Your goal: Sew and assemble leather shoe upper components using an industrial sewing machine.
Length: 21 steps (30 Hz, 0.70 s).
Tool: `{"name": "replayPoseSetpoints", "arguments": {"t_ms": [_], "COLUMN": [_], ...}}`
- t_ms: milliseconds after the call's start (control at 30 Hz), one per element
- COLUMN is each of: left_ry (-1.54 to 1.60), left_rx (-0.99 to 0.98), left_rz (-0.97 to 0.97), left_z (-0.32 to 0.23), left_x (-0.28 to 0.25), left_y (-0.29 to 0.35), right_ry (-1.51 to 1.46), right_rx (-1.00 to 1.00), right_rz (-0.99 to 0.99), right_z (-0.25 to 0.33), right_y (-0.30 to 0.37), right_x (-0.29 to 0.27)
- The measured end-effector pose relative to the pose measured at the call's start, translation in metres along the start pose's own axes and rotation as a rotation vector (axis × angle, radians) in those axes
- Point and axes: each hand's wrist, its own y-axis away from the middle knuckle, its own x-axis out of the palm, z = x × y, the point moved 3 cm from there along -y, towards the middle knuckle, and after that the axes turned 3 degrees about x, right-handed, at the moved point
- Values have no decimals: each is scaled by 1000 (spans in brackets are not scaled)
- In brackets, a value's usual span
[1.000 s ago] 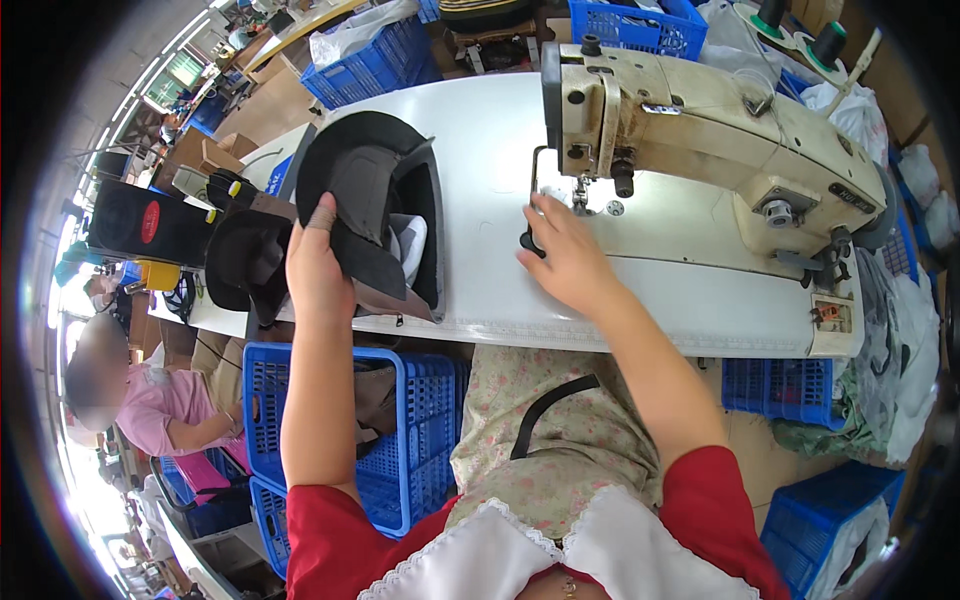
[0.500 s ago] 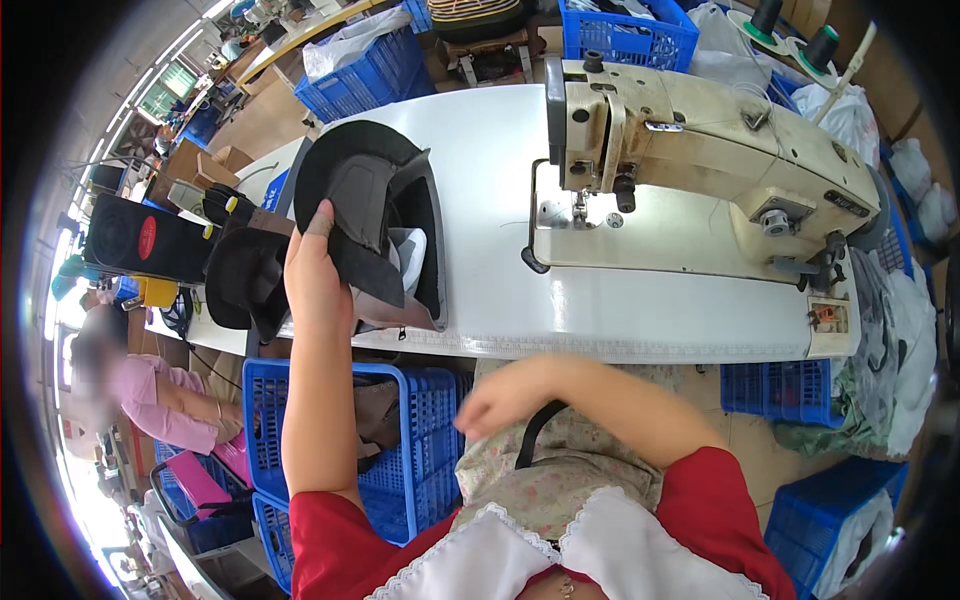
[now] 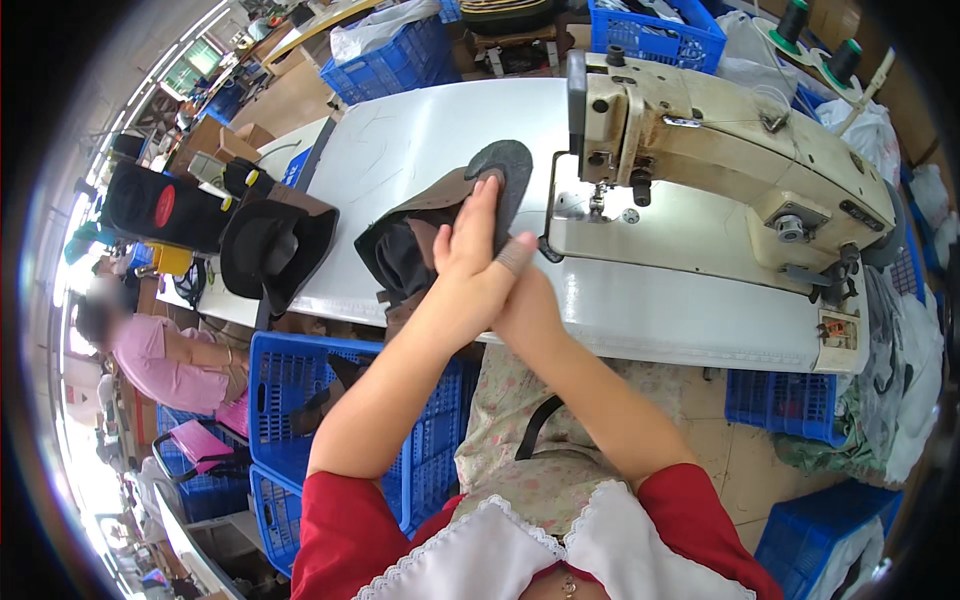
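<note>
A brown-and-black hat-like fabric piece (image 3: 400, 240) with a dark curved brim (image 3: 513, 165) is over the white sewing table. My left hand (image 3: 468, 275) is on it, fingers stretched along the inner side of the brim and thumb out to the right with a grey band round it. Partly under the left hand, my right hand (image 3: 525, 305) meets it from the right; its fingers are hidden. Right of both hands stands a cream sewing machine (image 3: 720, 130), its needle area (image 3: 598, 205) apart from the fabric.
A black hat-like piece (image 3: 275, 250) sits at the table's left end, near a black box (image 3: 160, 205). Below the table edge is a blue crate (image 3: 275, 400) with dark fabric inside. Thread cones (image 3: 790, 25) stand behind the machine. A person in pink (image 3: 165, 365) is at left.
My left hand has carried the brown-and-black piece rightward, turning it. My right hand has come up from my lap to meet the left. The whole view has shifted slightly.
</note>
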Motion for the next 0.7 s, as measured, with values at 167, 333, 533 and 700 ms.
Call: {"name": "replayPoseSetpoints", "arguments": {"t_ms": [167,333,533,700], "left_ry": [255,63,199,437], "left_rx": [-1,-105,-251,-351], "left_rz": [128,267,490,422], "left_z": [-13,9,41,51], "left_x": [-76,-111,-45,-20], "left_y": [-13,-33,-21,-10], "right_ry": [-397,-631,-939,-1146], "right_rx": [86,300,419,607], "right_rz": [-21,345,357,249], "right_z": [-3,-4,-7,-13], "right_y": [7,18,42,68], "right_x": [-38,-55,-59,-53]}}
